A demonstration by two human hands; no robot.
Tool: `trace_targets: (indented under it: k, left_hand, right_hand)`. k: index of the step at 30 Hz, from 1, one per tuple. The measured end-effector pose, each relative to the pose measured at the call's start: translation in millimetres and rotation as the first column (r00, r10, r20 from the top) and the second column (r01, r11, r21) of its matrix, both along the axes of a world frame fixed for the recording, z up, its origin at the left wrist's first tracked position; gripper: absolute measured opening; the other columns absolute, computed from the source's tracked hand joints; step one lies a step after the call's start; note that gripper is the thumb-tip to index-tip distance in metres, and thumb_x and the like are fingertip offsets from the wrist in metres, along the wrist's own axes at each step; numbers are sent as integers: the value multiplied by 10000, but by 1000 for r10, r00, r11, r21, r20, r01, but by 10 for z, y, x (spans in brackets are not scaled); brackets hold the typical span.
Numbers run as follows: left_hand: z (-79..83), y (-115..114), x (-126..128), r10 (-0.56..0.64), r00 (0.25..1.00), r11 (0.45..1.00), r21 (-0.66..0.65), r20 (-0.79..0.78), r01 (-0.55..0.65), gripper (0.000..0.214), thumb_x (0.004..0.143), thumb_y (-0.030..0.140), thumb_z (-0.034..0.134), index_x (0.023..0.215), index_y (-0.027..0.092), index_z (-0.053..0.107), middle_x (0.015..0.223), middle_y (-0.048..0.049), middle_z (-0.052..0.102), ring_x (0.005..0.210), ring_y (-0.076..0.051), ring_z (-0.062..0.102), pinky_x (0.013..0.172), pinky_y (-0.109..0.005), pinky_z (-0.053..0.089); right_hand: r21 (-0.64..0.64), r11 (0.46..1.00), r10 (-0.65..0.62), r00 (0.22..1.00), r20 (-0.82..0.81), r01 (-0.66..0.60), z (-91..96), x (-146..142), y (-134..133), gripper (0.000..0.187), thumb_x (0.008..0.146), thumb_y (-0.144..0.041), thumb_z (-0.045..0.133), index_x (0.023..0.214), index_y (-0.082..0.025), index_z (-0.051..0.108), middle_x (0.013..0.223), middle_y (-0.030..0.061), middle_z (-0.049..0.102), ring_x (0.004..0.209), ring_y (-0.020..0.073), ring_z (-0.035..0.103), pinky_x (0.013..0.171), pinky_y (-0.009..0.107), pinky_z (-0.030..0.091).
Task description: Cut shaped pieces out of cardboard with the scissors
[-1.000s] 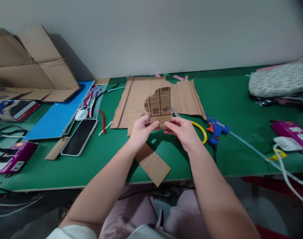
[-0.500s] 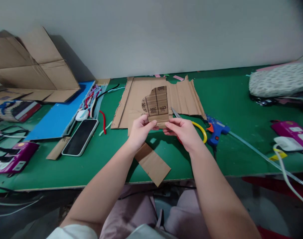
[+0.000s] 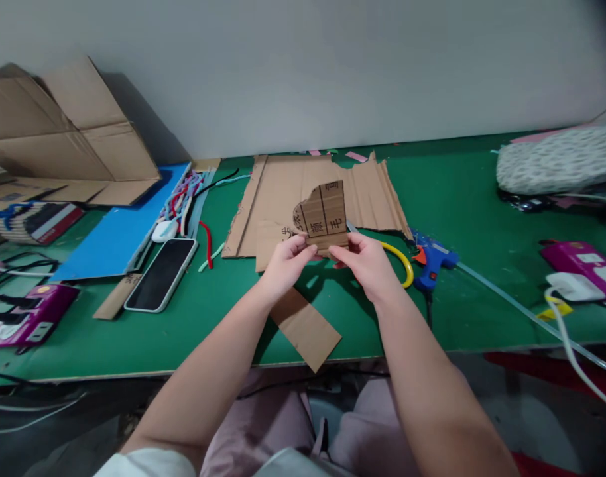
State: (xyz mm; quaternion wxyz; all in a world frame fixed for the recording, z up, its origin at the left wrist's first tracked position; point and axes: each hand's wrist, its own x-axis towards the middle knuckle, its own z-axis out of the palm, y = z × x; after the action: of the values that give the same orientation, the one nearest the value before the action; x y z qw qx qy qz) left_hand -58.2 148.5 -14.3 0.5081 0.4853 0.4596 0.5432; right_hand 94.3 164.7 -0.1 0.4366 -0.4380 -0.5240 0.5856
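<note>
Both my hands hold a small printed cardboard cutout (image 3: pixel 323 213) with a rounded left edge, raised above the green table (image 3: pixel 472 199). My left hand (image 3: pixel 286 262) pinches its lower left corner. My right hand (image 3: pixel 365 260) pinches its lower right edge. Behind the cutout lies a large flat cardboard sheet (image 3: pixel 283 185). A rectangular cardboard strip (image 3: pixel 305 328) lies on the table under my wrists, near the front edge. Yellow-handled scissors (image 3: pixel 400 258) lie just right of my right hand.
A blue glue gun (image 3: pixel 432 258) with a long clear stick lies right of the scissors. A phone (image 3: pixel 161 273), pipe cleaners (image 3: pixel 183 192), a blue sheet (image 3: pixel 114 228) and folded boxes (image 3: pixel 69 132) fill the left. Magenta devices (image 3: pixel 579 262) and a patterned pouch (image 3: pixel 556 159) sit right.
The cutout has tilted back and to the right in my hands and now appears smaller and lower. My hands shifted slightly forward.
</note>
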Motion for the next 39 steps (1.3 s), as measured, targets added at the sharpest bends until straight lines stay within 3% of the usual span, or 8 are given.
trace_targets:
  k: [8,14,18,23,25,30,35,39]
  left_hand:
    - [17,-11,1,-3,996,1000,19,-89,5,245,710,267,680,606,174,478,552,54,506,589,-136,593,609,-284,499]
    - [-1,-4,32,-34,996,999,21,-79,36,125,714,236,649,725,157,553,649,6,619,642,-155,635,670,-321,528]
    - [44,-15,26,-17,996,999,39,-84,20,101,728,228,636,765,159,573,687,2,640,659,-147,639,672,-301,531]
    - [55,-19,11,65,990,995,86,-125,-54,142,738,242,655,686,177,541,515,64,492,517,-104,540,552,-243,494]
    - [46,-19,13,61,992,994,92,-111,-51,114,744,252,659,780,173,585,544,59,518,530,-105,544,580,-255,509]
    - [51,-17,19,21,999,996,88,32,-24,294,712,238,702,976,177,590,676,37,606,626,-116,609,660,-268,538]
    - [24,17,12,63,995,995,74,84,-69,364,691,232,726,1018,183,574,587,82,503,539,-85,545,636,-256,539]
    - [-43,26,18,55,996,997,58,65,-59,608,697,209,719,1245,201,453,556,120,411,524,-75,531,645,-250,536]
  right_hand:
    - [66,997,-49,993,105,43,-97,-17,6,108,689,-235,631,778,-176,649,672,0,655,566,146,574,545,286,477]
    - [58,996,-68,996,57,65,-108,-48,-1,59,680,-170,599,732,-174,624,544,-46,584,489,111,526,532,262,463]
    - [9,999,-39,999,-1,39,-57,-39,-3,98,698,-205,627,789,-169,630,612,-28,637,542,114,585,572,266,518]
    - [-99,993,54,996,-68,-60,10,-8,-9,225,681,-203,692,899,-164,651,715,7,704,623,115,650,613,248,555]
    - [-109,993,36,998,-43,-40,16,-11,-9,185,689,-186,684,868,-160,647,669,4,697,591,115,652,584,243,562]
    - [-82,997,0,1000,-15,-1,-9,-54,-4,137,686,-164,672,812,-172,619,596,-12,678,530,129,652,536,256,569]
    - [-30,1000,9,1000,5,-9,-44,-49,14,146,705,-221,670,835,-184,615,635,-11,683,545,131,651,539,254,558]
    - [-34,999,-32,999,4,33,-66,7,36,173,719,-342,679,817,-202,657,716,12,696,645,170,655,539,277,543]
